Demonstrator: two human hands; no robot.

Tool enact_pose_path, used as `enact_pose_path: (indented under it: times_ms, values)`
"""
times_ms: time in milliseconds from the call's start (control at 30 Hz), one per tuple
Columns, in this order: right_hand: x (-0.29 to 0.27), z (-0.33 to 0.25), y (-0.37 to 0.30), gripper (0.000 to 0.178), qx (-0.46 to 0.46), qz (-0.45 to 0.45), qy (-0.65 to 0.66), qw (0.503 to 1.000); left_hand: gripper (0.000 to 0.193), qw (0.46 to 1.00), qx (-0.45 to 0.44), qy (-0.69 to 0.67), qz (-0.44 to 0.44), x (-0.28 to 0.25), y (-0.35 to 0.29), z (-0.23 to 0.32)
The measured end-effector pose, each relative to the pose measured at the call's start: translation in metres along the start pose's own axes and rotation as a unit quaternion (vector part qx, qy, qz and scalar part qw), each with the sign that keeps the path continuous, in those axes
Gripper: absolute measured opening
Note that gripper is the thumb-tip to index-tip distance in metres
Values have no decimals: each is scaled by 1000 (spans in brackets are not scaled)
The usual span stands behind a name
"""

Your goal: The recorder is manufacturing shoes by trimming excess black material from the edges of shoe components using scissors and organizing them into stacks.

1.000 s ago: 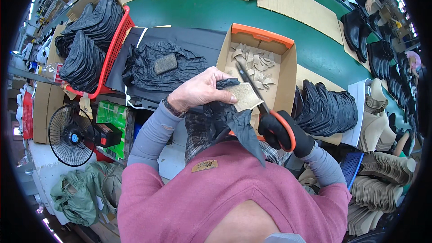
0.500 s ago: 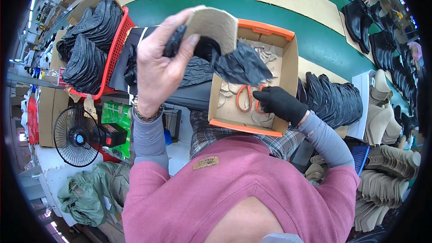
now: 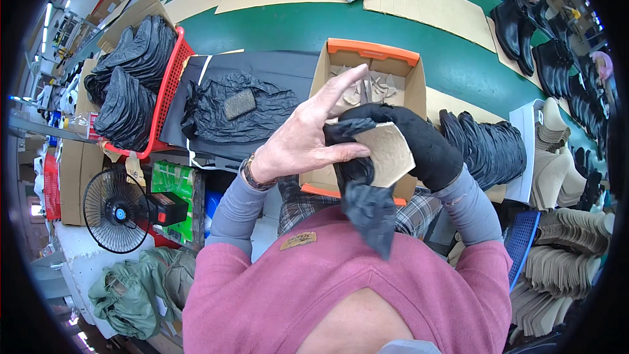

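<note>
Over an orange-rimmed cardboard box, both my hands are on a beige curved board piece with crinkled black sheet attached, its loose end hanging toward my chest. My left hand, bare, grips its left side, thumb in front and fingers raised beyond. My right hand, in a black glove, wraps round the far right side; some of its fingers are hidden behind the piece. Beige offcuts lie in the box. No scissors show in the present view.
Left of the box, a dark mat carries crumpled black sheet with a small grey block on it. A red basket of black pieces and a fan stand farther left. Stacked black pieces, beige boards and black boots are right.
My left hand has brought the board piece down and rightward, over the box. My right hand has left the orange scissors' handles and taken hold of the piece. The small grey block has come into sight.
</note>
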State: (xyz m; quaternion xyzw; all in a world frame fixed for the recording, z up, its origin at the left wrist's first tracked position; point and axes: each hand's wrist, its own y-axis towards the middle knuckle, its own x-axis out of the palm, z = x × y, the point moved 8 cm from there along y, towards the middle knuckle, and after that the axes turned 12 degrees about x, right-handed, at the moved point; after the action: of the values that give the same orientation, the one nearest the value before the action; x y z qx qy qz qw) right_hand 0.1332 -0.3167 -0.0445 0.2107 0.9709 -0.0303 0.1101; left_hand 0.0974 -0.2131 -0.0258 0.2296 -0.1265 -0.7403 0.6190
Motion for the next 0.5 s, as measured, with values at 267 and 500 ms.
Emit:
enact_pose_path:
  times_ms: [267,500]
  values:
    - [-57,13,-12,34,114,245,172,947,86,984,37,163,-60,-9,-1,-4]
    - [-64,-14,-21,45,-20,347,188,919,66,975,-19,202,-96,-8,-10,0]
